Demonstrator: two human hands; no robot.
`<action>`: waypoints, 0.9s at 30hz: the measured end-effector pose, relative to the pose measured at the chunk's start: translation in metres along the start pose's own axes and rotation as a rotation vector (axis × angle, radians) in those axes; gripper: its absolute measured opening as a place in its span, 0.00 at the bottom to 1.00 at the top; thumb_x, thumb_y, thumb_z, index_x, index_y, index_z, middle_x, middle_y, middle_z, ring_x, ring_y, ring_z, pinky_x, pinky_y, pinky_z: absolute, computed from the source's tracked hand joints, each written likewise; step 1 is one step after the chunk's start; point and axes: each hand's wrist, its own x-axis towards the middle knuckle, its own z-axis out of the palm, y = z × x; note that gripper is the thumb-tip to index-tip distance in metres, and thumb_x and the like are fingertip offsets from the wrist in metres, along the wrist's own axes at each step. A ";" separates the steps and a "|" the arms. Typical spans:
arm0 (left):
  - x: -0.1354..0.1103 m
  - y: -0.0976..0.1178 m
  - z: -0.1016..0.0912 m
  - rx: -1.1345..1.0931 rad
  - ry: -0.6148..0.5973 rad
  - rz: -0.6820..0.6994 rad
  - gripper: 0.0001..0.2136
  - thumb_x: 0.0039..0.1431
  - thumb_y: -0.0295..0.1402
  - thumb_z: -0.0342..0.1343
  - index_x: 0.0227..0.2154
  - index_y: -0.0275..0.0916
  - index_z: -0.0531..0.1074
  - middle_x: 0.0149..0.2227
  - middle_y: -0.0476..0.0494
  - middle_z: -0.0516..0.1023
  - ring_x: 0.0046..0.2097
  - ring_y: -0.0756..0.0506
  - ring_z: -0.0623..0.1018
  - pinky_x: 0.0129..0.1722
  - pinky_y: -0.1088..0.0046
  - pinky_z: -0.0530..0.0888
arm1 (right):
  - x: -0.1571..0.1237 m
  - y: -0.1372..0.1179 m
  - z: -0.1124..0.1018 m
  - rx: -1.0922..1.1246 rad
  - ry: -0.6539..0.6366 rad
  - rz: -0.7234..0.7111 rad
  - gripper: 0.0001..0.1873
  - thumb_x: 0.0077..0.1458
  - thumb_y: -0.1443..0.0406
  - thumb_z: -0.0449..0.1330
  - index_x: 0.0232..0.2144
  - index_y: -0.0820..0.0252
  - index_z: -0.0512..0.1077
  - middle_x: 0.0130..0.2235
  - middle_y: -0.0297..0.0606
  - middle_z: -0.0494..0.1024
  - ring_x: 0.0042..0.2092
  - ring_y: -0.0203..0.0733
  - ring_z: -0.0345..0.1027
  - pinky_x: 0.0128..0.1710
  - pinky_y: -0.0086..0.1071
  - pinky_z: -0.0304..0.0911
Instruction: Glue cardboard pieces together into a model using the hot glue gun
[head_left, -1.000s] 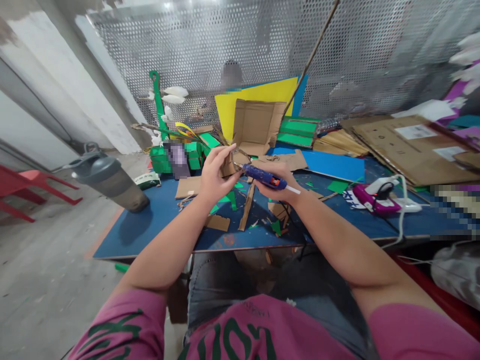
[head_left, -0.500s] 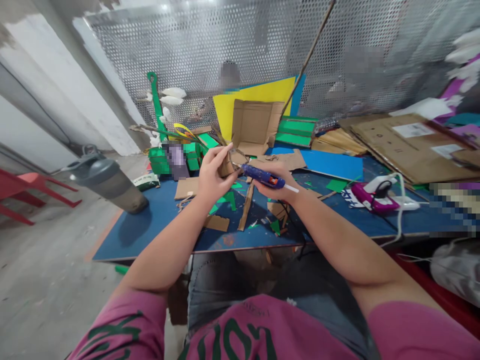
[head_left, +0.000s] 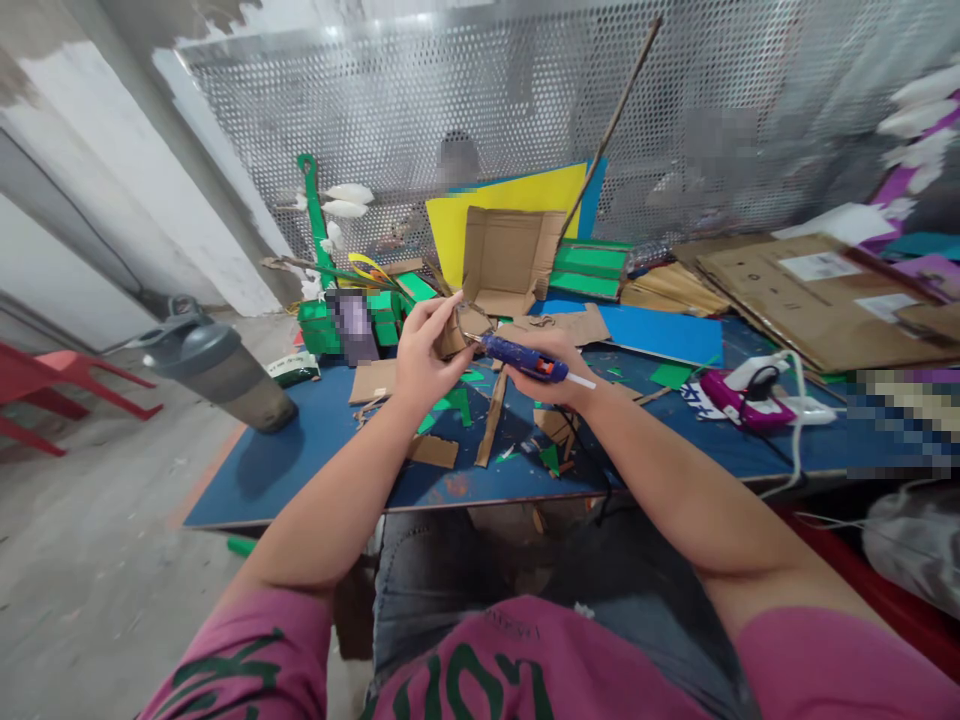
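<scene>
My left hand [head_left: 421, 352] is closed on a small brown cardboard piece [head_left: 455, 333], held up above the blue table [head_left: 300, 450]. My right hand [head_left: 553, 356] grips a blue glue gun [head_left: 523, 358] with a white glue stick at its back. The gun's nozzle points left and touches the cardboard piece. Below the hands lie cardboard strips [head_left: 491, 420] and green paper scraps [head_left: 459, 400] on the table.
A grey shaker bottle [head_left: 217, 370] stands at the table's left. An open cardboard box [head_left: 506, 255], yellow and blue sheets and green pieces stand behind. A purple device with a white cable [head_left: 742, 400] lies right, flat cardboard [head_left: 810, 300] beyond. Perforated metal wall behind; red chair far left.
Both hands hold their positions with the glue gun's tip at the cardboard piece; the view has tilted slightly, nothing else moved.
</scene>
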 end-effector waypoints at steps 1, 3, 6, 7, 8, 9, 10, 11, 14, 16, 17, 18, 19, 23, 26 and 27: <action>0.000 0.000 0.000 0.000 0.001 -0.005 0.34 0.66 0.39 0.66 0.74 0.46 0.68 0.61 0.36 0.75 0.64 0.35 0.77 0.66 0.52 0.75 | 0.000 0.000 0.000 -0.007 0.000 0.001 0.01 0.61 0.65 0.64 0.35 0.56 0.76 0.32 0.36 0.79 0.32 0.40 0.68 0.37 0.36 0.65; 0.000 0.000 0.000 0.011 0.000 -0.017 0.34 0.66 0.39 0.66 0.74 0.47 0.68 0.61 0.36 0.75 0.64 0.35 0.77 0.66 0.51 0.75 | 0.000 0.000 0.000 -0.017 0.009 0.000 0.03 0.62 0.64 0.64 0.34 0.55 0.75 0.30 0.35 0.78 0.31 0.40 0.68 0.37 0.36 0.65; 0.000 0.000 0.000 0.031 -0.007 -0.024 0.34 0.65 0.38 0.66 0.74 0.46 0.68 0.61 0.35 0.75 0.64 0.35 0.76 0.67 0.51 0.75 | 0.000 0.000 0.001 -0.036 0.017 -0.010 0.05 0.63 0.64 0.63 0.33 0.55 0.74 0.28 0.34 0.76 0.30 0.40 0.66 0.36 0.35 0.65; 0.000 0.000 0.000 0.035 -0.010 -0.025 0.34 0.65 0.38 0.66 0.74 0.46 0.68 0.61 0.35 0.75 0.64 0.35 0.76 0.66 0.51 0.75 | 0.000 0.000 0.001 -0.039 0.018 -0.013 0.04 0.63 0.64 0.63 0.33 0.55 0.74 0.28 0.34 0.76 0.30 0.40 0.66 0.36 0.35 0.65; 0.000 0.000 0.000 0.037 -0.011 -0.028 0.34 0.65 0.37 0.66 0.74 0.46 0.68 0.61 0.35 0.75 0.64 0.35 0.76 0.66 0.51 0.75 | 0.000 0.000 0.002 -0.039 0.019 -0.014 0.05 0.63 0.64 0.63 0.33 0.55 0.73 0.28 0.34 0.76 0.29 0.40 0.66 0.36 0.35 0.65; 0.000 0.000 0.000 0.036 -0.011 -0.031 0.34 0.65 0.37 0.66 0.74 0.46 0.68 0.61 0.35 0.75 0.64 0.35 0.76 0.66 0.51 0.75 | 0.000 0.000 0.002 -0.037 0.021 -0.012 0.05 0.63 0.64 0.64 0.32 0.55 0.73 0.28 0.34 0.76 0.29 0.40 0.65 0.36 0.35 0.65; 0.000 0.001 0.000 0.032 -0.010 -0.035 0.34 0.65 0.37 0.66 0.73 0.45 0.69 0.61 0.35 0.75 0.64 0.35 0.77 0.66 0.52 0.75 | 0.000 0.000 0.002 -0.033 0.023 -0.007 0.06 0.63 0.64 0.64 0.32 0.55 0.73 0.27 0.34 0.75 0.29 0.40 0.65 0.36 0.35 0.64; 0.000 0.001 0.000 0.028 -0.008 -0.038 0.34 0.65 0.37 0.66 0.73 0.46 0.69 0.61 0.35 0.76 0.64 0.35 0.77 0.66 0.52 0.75 | 0.000 0.001 0.002 -0.028 0.025 -0.002 0.07 0.63 0.64 0.64 0.31 0.55 0.72 0.27 0.34 0.75 0.29 0.40 0.65 0.35 0.35 0.64; 0.000 0.001 -0.001 0.012 -0.003 -0.035 0.35 0.63 0.36 0.67 0.73 0.46 0.69 0.61 0.36 0.76 0.64 0.35 0.76 0.67 0.52 0.74 | -0.001 0.001 0.002 -0.023 0.024 0.005 0.06 0.62 0.64 0.65 0.31 0.55 0.72 0.28 0.34 0.75 0.30 0.40 0.65 0.35 0.35 0.63; 0.000 0.001 -0.001 0.012 0.000 -0.026 0.35 0.63 0.34 0.67 0.73 0.46 0.70 0.61 0.36 0.75 0.64 0.35 0.76 0.67 0.52 0.74 | -0.001 0.002 0.002 -0.020 0.025 -0.001 0.06 0.61 0.65 0.65 0.32 0.55 0.72 0.28 0.33 0.75 0.30 0.40 0.65 0.36 0.35 0.63; 0.000 0.002 -0.001 0.014 0.000 -0.023 0.35 0.63 0.34 0.67 0.73 0.46 0.69 0.61 0.36 0.76 0.64 0.35 0.76 0.67 0.52 0.74 | -0.002 0.003 0.002 -0.020 0.027 -0.003 0.06 0.61 0.65 0.65 0.32 0.55 0.72 0.28 0.33 0.75 0.30 0.40 0.65 0.36 0.35 0.63; 0.000 0.002 -0.001 0.017 -0.001 -0.023 0.35 0.63 0.33 0.66 0.73 0.46 0.69 0.61 0.36 0.75 0.64 0.35 0.76 0.67 0.52 0.74 | -0.002 0.003 0.002 -0.021 0.027 -0.003 0.06 0.61 0.65 0.65 0.32 0.55 0.72 0.28 0.33 0.75 0.31 0.40 0.65 0.36 0.35 0.63; 0.000 0.002 0.000 0.020 -0.003 -0.024 0.35 0.62 0.33 0.66 0.73 0.47 0.69 0.61 0.36 0.75 0.64 0.35 0.76 0.67 0.52 0.74 | -0.002 0.004 0.002 -0.022 0.028 0.000 0.05 0.60 0.66 0.65 0.32 0.55 0.72 0.29 0.33 0.75 0.31 0.40 0.65 0.37 0.35 0.63; 0.000 0.002 0.000 0.027 -0.014 -0.021 0.35 0.62 0.33 0.67 0.73 0.47 0.69 0.61 0.36 0.75 0.64 0.35 0.77 0.67 0.52 0.75 | -0.003 0.006 0.002 -0.029 0.018 0.024 0.03 0.59 0.66 0.66 0.34 0.56 0.74 0.32 0.35 0.77 0.33 0.41 0.67 0.37 0.35 0.63; 0.000 0.002 0.001 0.017 -0.007 -0.006 0.35 0.62 0.34 0.67 0.73 0.46 0.70 0.60 0.36 0.76 0.63 0.36 0.77 0.66 0.52 0.75 | -0.003 0.007 0.002 -0.037 0.013 0.025 0.03 0.58 0.66 0.66 0.36 0.56 0.76 0.32 0.35 0.77 0.33 0.41 0.68 0.37 0.36 0.63; 0.000 0.002 0.001 0.016 -0.009 -0.007 0.35 0.62 0.34 0.67 0.73 0.46 0.70 0.60 0.36 0.76 0.63 0.35 0.77 0.66 0.52 0.75 | -0.003 0.007 0.002 -0.039 0.014 0.022 0.03 0.58 0.66 0.66 0.36 0.56 0.76 0.32 0.35 0.77 0.33 0.41 0.68 0.37 0.36 0.63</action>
